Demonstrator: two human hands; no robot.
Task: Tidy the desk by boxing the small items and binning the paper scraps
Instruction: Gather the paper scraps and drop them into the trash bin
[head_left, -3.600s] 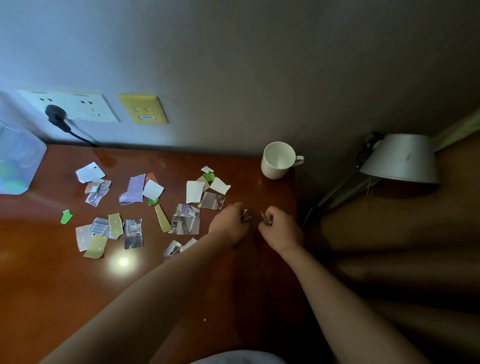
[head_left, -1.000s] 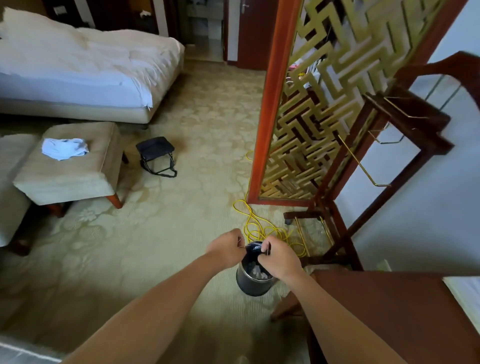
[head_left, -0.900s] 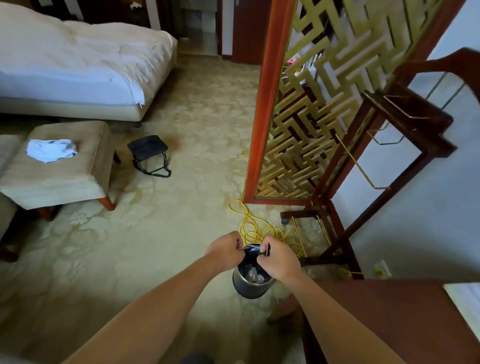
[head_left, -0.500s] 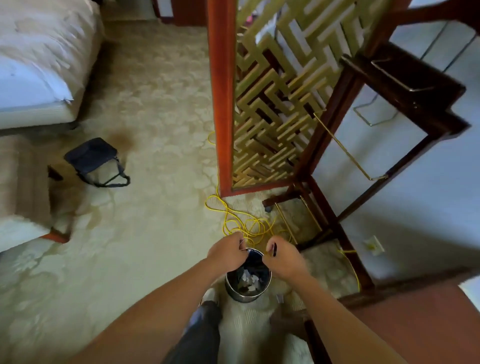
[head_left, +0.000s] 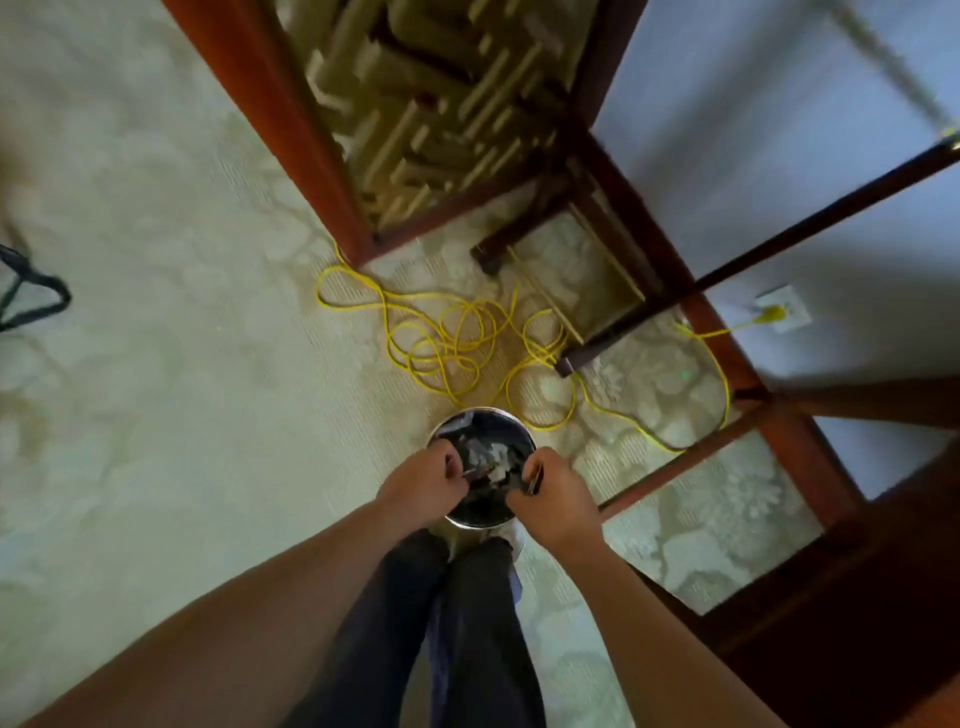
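Head view, looking straight down. Round metal waste bin stands on the patterned carpet, directly ahead of the person's dark trouser legs. It has a dark lining, and pale paper scraps lie inside.

Both hands are over the bin mouth. Left hand is at the bin's 9 o'clock rim, fingers curled, pinching a small dark piece. Right hand is at 4 o'clock, fingers curled, pinching a thin dark strip. Both items are too small to identify. The hands cover the near half of the opening.

Around the bin:
- 12 o'clock: loose tangle of yellow cable, its nearest loops just beside the rim.
- 2 o'clock: the cable runs to a wall socket.
- 11 to 12 o'clock, farther off: wooden lattice screen, blurred.
- 1 o'clock: dark wooden stand legs, planted in the cable.
- 4 o'clock: dark wooden furniture corner.
- 9 o'clock, at frame edge: black strap.
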